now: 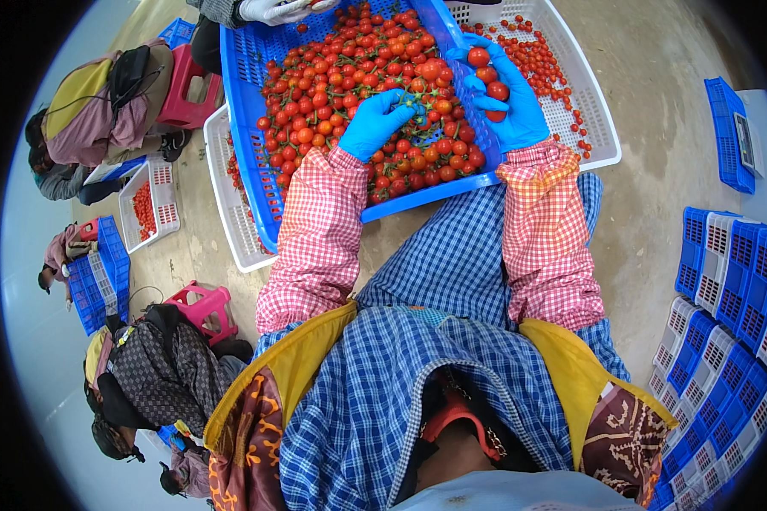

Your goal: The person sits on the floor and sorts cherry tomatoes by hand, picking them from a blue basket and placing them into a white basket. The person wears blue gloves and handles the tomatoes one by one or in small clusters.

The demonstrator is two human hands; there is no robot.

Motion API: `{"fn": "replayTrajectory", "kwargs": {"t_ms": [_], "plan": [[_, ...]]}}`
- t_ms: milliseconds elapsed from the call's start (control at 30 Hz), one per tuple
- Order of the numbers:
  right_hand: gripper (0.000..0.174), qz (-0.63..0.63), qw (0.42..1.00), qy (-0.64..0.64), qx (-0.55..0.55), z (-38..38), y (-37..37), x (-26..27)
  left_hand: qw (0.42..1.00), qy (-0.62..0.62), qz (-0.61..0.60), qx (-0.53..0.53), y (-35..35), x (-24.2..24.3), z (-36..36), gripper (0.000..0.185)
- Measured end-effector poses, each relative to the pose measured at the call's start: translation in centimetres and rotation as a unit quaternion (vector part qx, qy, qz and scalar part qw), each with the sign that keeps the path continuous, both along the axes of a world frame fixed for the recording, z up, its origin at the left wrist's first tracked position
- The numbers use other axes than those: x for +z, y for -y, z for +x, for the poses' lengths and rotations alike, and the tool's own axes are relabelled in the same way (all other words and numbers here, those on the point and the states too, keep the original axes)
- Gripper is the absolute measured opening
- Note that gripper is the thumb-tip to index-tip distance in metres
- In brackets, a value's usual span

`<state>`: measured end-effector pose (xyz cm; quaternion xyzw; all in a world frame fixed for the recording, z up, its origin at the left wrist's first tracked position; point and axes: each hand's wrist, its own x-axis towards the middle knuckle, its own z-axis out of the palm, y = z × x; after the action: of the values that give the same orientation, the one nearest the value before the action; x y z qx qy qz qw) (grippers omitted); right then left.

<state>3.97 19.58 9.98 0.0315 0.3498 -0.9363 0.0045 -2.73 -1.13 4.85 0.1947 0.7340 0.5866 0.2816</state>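
Observation:
A blue perforated plastic crate full of small red and orange tomatoes is before me, tilted. My left hand, in a blue glove, is over the tomatoes, thumb and fingertips closed at a green stem. My right hand, also blue-gloved, is palm up at the crate's right side with several red tomatoes in it. Whether the stem at my left fingertips still joins a tomato I cannot tell. A white perforated crate with loose tomatoes lies beneath my right hand's side.
Another white crate edge shows left of the blue crate. A white-gloved hand of another person is at the crate's far edge. Other people sit along the left near pink stools. Blue and white crates are stacked at the right.

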Motion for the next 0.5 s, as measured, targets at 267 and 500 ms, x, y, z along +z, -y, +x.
{"fn": "replayTrajectory", "kwargs": {"t_ms": [267, 500], "plan": [[0.039, 0.569, 0.8, 0.08, -0.172, -0.6, 1.8, -1.0, 1.0, 0.015, -0.009, -0.026, -0.4, 1.3, 0.4, 0.027], [0.039, 0.563, 0.821, 0.063, -0.065, -0.5, 1.4, -0.6, 0.999, -0.008, -0.001, -0.038, -0.1, 0.6, 0.4, 0.022]]}}
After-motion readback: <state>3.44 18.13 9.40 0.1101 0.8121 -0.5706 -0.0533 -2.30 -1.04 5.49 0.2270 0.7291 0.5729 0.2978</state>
